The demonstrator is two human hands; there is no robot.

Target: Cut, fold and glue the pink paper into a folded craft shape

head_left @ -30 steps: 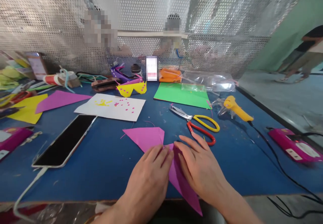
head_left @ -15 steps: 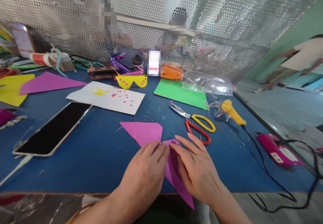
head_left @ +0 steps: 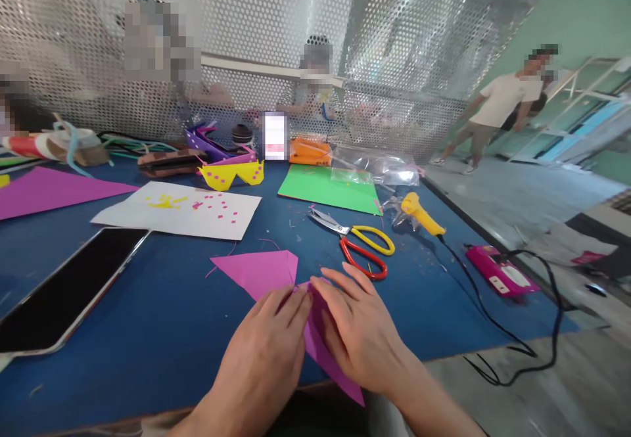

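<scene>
A: Busy blue surface [head_left: 148, 305] here. Scissors [head_left: 355, 243] with red and yellow handles lie just beyond the right hand [head_left: 357, 332], a yellow glue gun [head_left: 419, 212] farther right with its black cord trailing off the edge, and a green sheet [head_left: 328, 188] behind them.

B: And on the left a dark phone [head_left: 64, 292] lies flat, with a white sheet [head_left: 180, 209] dotted pink and yellow beyond it. Nothing sits between the hands and their work.

A: The work is the folded pink paper [head_left: 259, 273], near the front edge, one point sticking out toward the white sheet, another running under the right palm and over the edge.

B: Left hand [head_left: 266, 351] lies flat, fingers together, pressing the fold. Right hand likewise, fingers slightly fanned, fingertips meeting the left's on the crease. Neither pinches; both press down.
</scene>
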